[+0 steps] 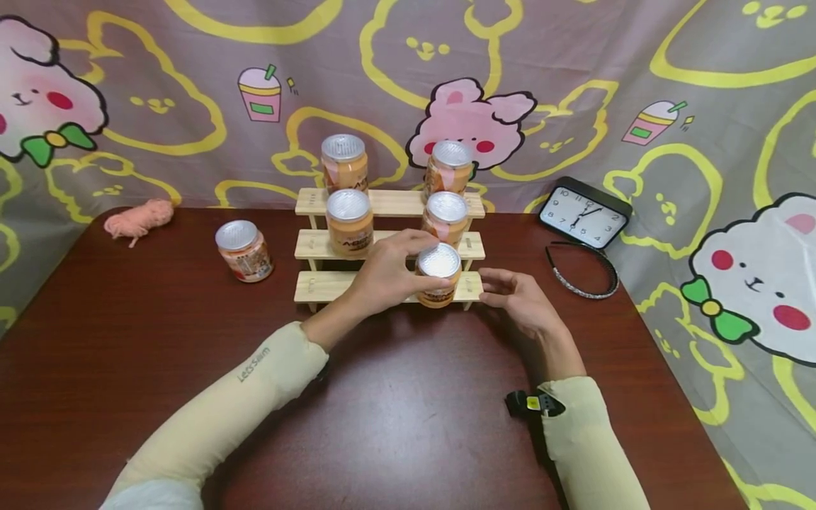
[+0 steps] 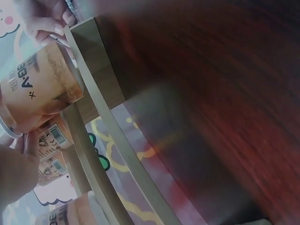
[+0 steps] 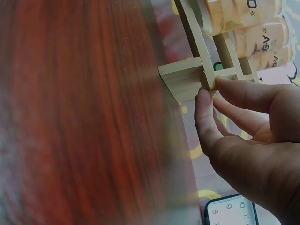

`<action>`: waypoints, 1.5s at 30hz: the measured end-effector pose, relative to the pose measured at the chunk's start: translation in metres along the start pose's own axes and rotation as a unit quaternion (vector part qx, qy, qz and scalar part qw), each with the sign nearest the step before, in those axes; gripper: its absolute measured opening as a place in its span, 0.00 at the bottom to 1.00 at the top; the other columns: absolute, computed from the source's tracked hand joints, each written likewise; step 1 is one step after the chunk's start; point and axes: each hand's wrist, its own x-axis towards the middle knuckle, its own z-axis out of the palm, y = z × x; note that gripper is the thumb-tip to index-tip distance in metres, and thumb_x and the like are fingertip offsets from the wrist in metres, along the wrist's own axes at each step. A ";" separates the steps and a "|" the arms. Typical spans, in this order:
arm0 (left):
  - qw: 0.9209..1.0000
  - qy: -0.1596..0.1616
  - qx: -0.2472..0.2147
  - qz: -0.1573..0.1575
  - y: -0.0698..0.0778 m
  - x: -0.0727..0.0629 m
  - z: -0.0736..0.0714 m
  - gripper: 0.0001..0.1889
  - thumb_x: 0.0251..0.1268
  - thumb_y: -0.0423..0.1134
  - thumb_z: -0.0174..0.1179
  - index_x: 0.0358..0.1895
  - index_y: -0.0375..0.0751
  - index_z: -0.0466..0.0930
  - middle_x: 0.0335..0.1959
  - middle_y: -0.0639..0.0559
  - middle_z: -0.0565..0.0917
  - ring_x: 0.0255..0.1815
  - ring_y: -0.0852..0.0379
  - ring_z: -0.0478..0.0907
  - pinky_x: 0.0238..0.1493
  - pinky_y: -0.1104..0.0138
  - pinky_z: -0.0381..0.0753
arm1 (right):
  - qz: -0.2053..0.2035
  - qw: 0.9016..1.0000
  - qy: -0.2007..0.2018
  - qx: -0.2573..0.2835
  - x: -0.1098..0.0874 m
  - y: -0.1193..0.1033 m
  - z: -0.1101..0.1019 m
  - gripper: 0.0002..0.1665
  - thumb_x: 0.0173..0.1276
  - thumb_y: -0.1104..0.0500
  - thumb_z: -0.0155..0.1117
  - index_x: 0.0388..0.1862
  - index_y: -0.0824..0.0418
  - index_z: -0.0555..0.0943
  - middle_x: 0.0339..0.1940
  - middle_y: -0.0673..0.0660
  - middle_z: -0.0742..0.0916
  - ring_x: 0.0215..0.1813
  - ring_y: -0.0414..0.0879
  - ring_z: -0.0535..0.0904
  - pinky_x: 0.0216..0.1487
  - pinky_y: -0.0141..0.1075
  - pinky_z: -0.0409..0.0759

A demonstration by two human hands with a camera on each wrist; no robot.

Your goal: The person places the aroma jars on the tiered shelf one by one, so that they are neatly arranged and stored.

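A three-step wooden rack (image 1: 331, 283) stands at the back of the table with silver-lidded orange cans on it. My left hand (image 1: 390, 273) grips one can (image 1: 437, 282) from its left side, at the right part of the lowest step; in the left wrist view that can (image 2: 42, 89) is seen from the side, its lettering facing out. At the rack's right end, my right hand (image 1: 519, 297) pinches the tip of the lowest step between thumb and forefinger (image 3: 206, 117). Two cans stand on the middle step, the left one (image 1: 350, 227) fully visible, and two on the top step.
Left of the rack, another can (image 1: 245, 255) stands on the table (image 1: 408, 411). Pink yarn (image 1: 139, 219) lies at the back left. To the right are a clock (image 1: 585, 212) and a headband (image 1: 583, 292). A patterned cloth (image 1: 210, 85) hangs behind.
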 end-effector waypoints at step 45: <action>0.999 0.041 0.022 0.012 -0.001 -0.001 0.021 0.31 0.43 0.46 0.84 0.50 0.34 0.82 0.47 0.45 0.84 0.48 0.53 0.80 0.50 0.59 0.81 | 0.000 1.000 -0.003 -0.002 0.000 -0.002 -0.001 0.31 0.70 0.74 0.62 0.71 0.73 0.70 0.62 0.70 0.80 0.53 0.44 0.79 0.49 0.31 0.81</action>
